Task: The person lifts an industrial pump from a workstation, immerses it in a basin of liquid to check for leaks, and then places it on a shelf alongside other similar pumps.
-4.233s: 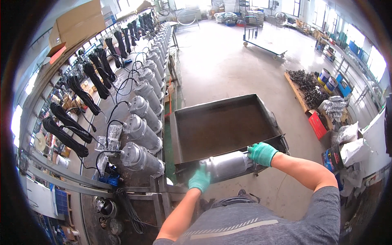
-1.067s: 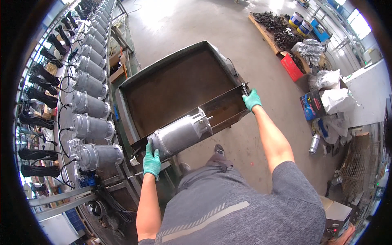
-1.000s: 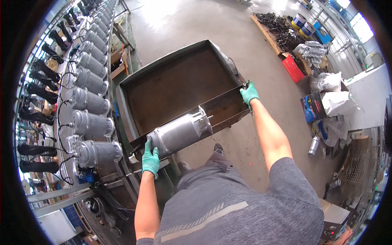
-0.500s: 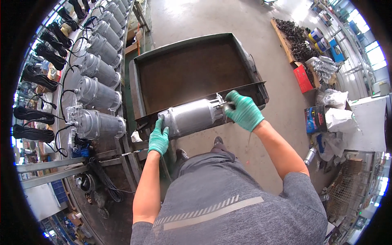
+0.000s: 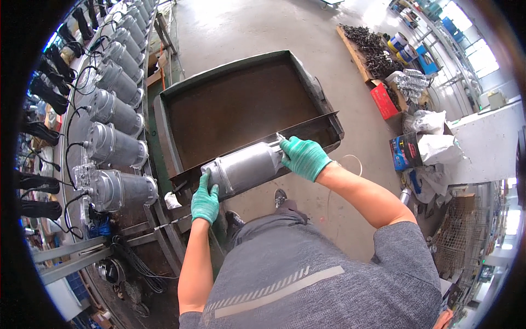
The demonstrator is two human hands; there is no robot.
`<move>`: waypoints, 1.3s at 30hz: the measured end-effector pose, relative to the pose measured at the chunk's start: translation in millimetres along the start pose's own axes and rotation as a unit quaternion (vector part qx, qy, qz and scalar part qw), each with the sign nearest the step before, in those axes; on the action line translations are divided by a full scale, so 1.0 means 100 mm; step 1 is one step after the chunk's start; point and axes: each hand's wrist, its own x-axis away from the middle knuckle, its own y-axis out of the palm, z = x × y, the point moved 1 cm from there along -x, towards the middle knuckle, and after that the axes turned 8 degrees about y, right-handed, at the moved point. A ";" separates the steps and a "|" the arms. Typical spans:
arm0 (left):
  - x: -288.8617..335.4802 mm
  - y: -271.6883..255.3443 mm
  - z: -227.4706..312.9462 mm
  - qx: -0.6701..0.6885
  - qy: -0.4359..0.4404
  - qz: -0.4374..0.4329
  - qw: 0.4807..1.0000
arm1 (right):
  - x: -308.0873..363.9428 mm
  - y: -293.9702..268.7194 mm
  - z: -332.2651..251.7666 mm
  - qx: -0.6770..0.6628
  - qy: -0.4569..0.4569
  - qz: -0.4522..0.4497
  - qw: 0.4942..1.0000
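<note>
Silver cylinder point(image 5: 249, 168) is lying along the dark tray point(image 5: 164, 129)'s near edge. Left hand point(image 5: 205, 204) is touching its left end, fingers spread; right hand point(image 5: 304, 158) is covering the other, can't tell if clenched.

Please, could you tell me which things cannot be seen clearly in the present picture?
All in the head view:
Right end of the silver cylindrical housing: partly covered by the right hand.
The housing's underside: hidden by its own body.
Far end of the housing row: cut off by the upper edge.
Black cable bundles: partly lost in the dark lens rim.
Pieces in the dark heap: too small.
</note>
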 end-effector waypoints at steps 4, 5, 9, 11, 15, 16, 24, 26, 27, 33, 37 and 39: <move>-0.01 -0.05 0.07 0.016 -0.002 -0.020 1.000 | 0.05 0.06 0.06 0.030 -0.030 0.018 0.999; -0.01 -0.05 0.06 0.019 0.007 -0.008 1.000 | 0.05 0.05 0.05 0.023 -0.028 0.019 0.999; -0.07 -0.02 -0.02 0.053 0.032 0.008 0.998 | -0.01 0.06 0.07 0.017 -0.032 0.022 0.999; -0.07 -0.01 -0.06 0.061 0.031 0.003 0.998 | -0.03 0.05 0.06 0.009 -0.033 0.016 0.999; -0.07 0.01 -0.06 0.070 0.034 0.008 0.997 | -0.04 0.07 0.07 0.002 -0.028 0.006 1.000; -0.08 0.00 -0.05 0.074 0.039 0.010 0.996 | -0.04 0.07 0.07 -0.002 -0.027 0.008 1.000; -0.07 -0.08 0.06 0.062 0.029 0.007 0.998 | -0.02 0.08 0.06 0.027 -0.026 0.000 0.999; -0.07 -0.11 0.10 0.054 -0.005 -0.015 0.998 | -0.01 0.07 0.05 0.032 -0.022 0.000 0.999; -0.06 -0.11 0.09 0.054 -0.004 -0.012 0.998 | -0.01 0.07 0.04 0.030 -0.022 0.008 0.999; -0.08 -0.07 0.01 0.065 0.014 -0.011 0.998 | 0.01 0.09 0.04 0.013 -0.012 0.022 1.000; -0.09 -0.03 0.02 0.075 0.024 -0.024 0.997 | 0.06 0.03 0.10 -0.064 -0.004 0.011 0.998; -0.09 -0.01 -0.01 0.036 0.018 -0.029 0.999 | 0.07 -0.12 0.13 -0.174 0.009 -0.022 0.985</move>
